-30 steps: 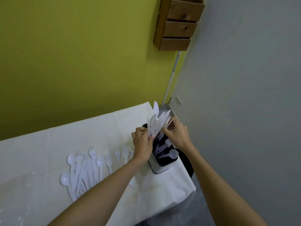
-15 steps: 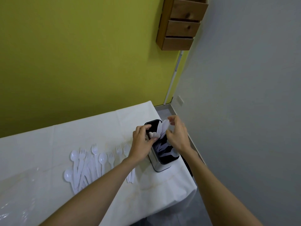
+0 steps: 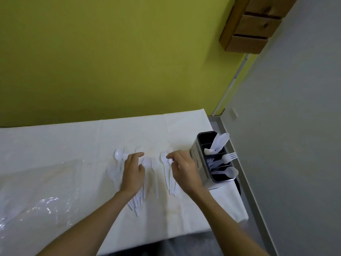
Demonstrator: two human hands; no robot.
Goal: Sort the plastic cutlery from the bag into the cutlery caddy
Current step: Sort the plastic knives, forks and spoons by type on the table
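The metal cutlery caddy (image 3: 198,154) with black compartments stands at the table's right edge, holding white knives (image 3: 220,142), a fork (image 3: 228,157) and a spoon (image 3: 231,171) in separate slots. Several white plastic forks and spoons (image 3: 155,169) lie spread on the white tablecloth (image 3: 73,145). My left hand (image 3: 132,172) rests flat over the left part of that spread, fingers apart. My right hand (image 3: 184,167) hovers just left of the caddy above two forks (image 3: 165,163), fingers curled but holding nothing.
A clear plastic bag (image 3: 36,196) lies crumpled on the left of the table. A wooden drawer unit (image 3: 254,26) hangs on the yellow wall at upper right. The grey wall runs close along the table's right side.
Both hands let go of the knives, which now sit in the caddy, and moved left and down to the loose cutlery on the cloth. The camera view shifted left.
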